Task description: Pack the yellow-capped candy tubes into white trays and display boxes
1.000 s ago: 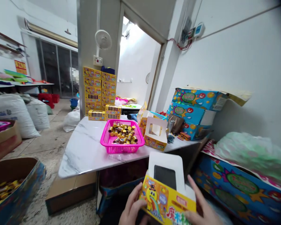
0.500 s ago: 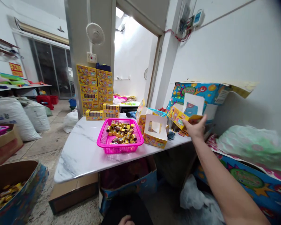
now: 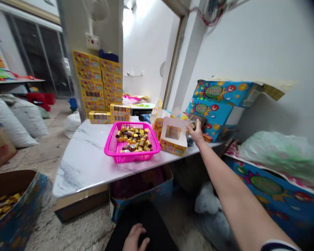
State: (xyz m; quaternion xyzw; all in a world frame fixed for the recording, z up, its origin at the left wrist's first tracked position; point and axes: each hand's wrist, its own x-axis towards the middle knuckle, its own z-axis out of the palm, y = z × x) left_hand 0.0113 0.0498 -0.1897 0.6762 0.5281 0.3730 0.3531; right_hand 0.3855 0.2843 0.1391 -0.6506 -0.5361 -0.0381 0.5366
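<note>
My right hand (image 3: 195, 133) reaches over the right part of the table and grips the edge of an open yellow carton (image 3: 191, 122), whose far side is partly hidden. In front of it stands another open yellow carton with a window cut in its raised white lid (image 3: 174, 148). A third open carton (image 3: 157, 126) is just behind and to the left. A pink basket (image 3: 132, 158) of small gold-capped bottles (image 3: 132, 139) sits to the left of the cartons. My left hand (image 3: 136, 238) rests on my dark-clothed lap, fingers loosely bent and apart, holding nothing.
Closed yellow cartons (image 3: 90, 83) are stacked at the table's back left. Blue printed boxes (image 3: 214, 108) stand by the right wall. A large box with a plastic bag (image 3: 279, 150) is at the right. Another box (image 3: 13, 209) of bottles stands on the floor at left.
My right hand has brought the open yellow carton down and to the left, behind the windowed carton. More of my left hand shows on my lap. The whole view has shifted.
</note>
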